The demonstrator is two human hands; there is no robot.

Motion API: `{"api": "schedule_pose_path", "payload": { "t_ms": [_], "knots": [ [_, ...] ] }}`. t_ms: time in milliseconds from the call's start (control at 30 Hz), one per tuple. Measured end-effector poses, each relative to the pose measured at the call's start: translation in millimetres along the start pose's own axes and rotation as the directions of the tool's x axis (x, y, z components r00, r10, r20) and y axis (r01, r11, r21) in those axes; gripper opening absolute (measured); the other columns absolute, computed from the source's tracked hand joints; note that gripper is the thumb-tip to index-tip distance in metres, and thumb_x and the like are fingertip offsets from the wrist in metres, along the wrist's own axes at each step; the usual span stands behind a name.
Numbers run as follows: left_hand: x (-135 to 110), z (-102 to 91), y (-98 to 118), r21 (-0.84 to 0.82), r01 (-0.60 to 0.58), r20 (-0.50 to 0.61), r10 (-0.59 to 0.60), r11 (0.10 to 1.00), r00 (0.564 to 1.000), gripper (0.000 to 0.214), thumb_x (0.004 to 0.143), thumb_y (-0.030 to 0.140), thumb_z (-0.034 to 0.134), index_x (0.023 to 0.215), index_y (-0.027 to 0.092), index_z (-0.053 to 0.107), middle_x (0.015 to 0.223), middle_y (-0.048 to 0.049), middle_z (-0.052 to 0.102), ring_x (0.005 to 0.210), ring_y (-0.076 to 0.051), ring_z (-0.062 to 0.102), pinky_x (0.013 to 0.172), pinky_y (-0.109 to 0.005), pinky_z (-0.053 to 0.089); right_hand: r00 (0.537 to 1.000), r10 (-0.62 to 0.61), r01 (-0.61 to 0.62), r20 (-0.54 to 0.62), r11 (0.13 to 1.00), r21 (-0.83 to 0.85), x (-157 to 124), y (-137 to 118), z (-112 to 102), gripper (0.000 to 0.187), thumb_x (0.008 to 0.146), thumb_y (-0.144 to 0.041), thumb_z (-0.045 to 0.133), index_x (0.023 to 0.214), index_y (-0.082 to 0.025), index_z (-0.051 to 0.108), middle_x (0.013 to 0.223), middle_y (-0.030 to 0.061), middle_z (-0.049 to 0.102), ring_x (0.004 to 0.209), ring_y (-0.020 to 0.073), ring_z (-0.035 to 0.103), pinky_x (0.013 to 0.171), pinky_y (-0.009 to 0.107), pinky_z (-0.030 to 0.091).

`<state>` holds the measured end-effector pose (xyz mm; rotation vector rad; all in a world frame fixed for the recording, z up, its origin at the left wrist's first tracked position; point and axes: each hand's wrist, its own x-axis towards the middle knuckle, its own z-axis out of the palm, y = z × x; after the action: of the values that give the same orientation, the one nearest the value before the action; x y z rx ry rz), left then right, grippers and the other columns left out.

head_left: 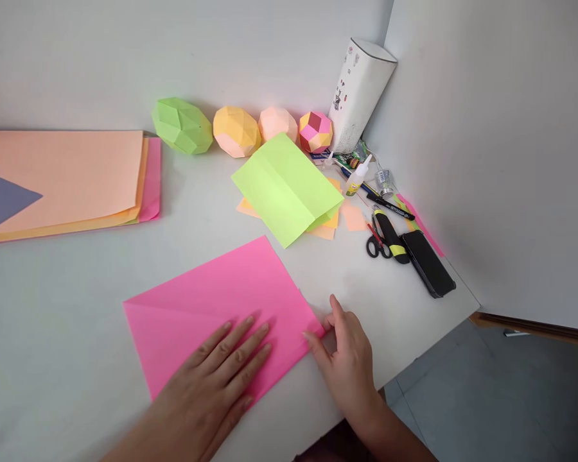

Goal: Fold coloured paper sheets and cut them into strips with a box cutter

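While left hand (216,378) lies flat, fingers spread, on pink paper (231,282), right hand (349,359) touches its corner; grasp unclear.

left hand (221,372): flat, palm down, fingers spread | right hand (347,359): fingers curled, thumb raised

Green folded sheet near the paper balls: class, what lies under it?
Under the green folded sheet, orange paper pieces poke out at its left and lower right edges. Their number and full shapes are covered.
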<state>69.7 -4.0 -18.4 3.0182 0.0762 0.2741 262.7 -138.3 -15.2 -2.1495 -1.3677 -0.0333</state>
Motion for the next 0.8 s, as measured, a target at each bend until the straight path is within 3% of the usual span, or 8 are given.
{"api": "schedule_pose_path", "payload": {
  "t_ms": [367,500,633,800],
  "knots": [
    [1.7,-0.6,0.2,-0.010,0.014,-0.015,-0.014,1.000,1.000,0.058,0.092,0.032,0.041,0.146,0.021,0.026,0.151,-0.0045,0.028,0.139,-0.028,0.024,0.115,-0.045,0.014,1.000,-0.008,0.012,0.025,0.987,-0.161,1.5,-5.3,1.8,0.055,0.094,-0.029,0.047,0.141,-0.009,0.026,0.074,0.0040,0.053,0.068,0.0195,0.049,0.057,0.034,0.048],
    [0.8,0.0,0.4,-0.012,0.018,-0.003,-0.018,1.000,1.000,0.057,0.092,0.032,0.041,0.146,0.022,0.027,0.152,-0.0039,0.027,0.139,-0.028,0.024,0.115,-0.046,0.014,0.998,0.049,-0.035,0.049,0.966,-0.256,0.3,-3.5,-2.4,0.062,0.092,-0.043,0.048,0.140,-0.008,0.029,0.094,0.0135,0.056,0.089,0.0270,0.051,0.074,0.044,0.048],
    [0.3,0.5,0.4,-0.021,0.014,0.007,-0.014,1.000,1.000,0.058,0.091,0.031,0.044,0.146,0.021,0.027,0.152,-0.0053,0.027,0.138,-0.029,0.024,0.115,-0.046,0.014,0.995,0.086,-0.064,0.049,0.940,-0.334,-1.7,-1.0,-3.7,0.066,0.092,-0.049,0.044,0.140,-0.008,0.029,0.121,0.0220,0.050,0.116,0.0352,0.042,0.088,0.052,0.040],
    [-0.5,1.9,0.4,-0.015,0.012,0.005,-0.012,1.000,1.000,0.059,0.091,0.030,0.043,0.146,0.020,0.026,0.151,-0.0065,0.028,0.138,-0.029,0.024,0.114,-0.047,0.014,0.992,0.101,-0.069,0.073,0.932,-0.356,-1.7,-1.1,-3.3,0.059,0.093,-0.047,0.042,0.136,-0.006,0.035,0.121,0.0219,0.051,0.115,0.0338,0.043,0.088,0.050,0.039]
  ]
}}
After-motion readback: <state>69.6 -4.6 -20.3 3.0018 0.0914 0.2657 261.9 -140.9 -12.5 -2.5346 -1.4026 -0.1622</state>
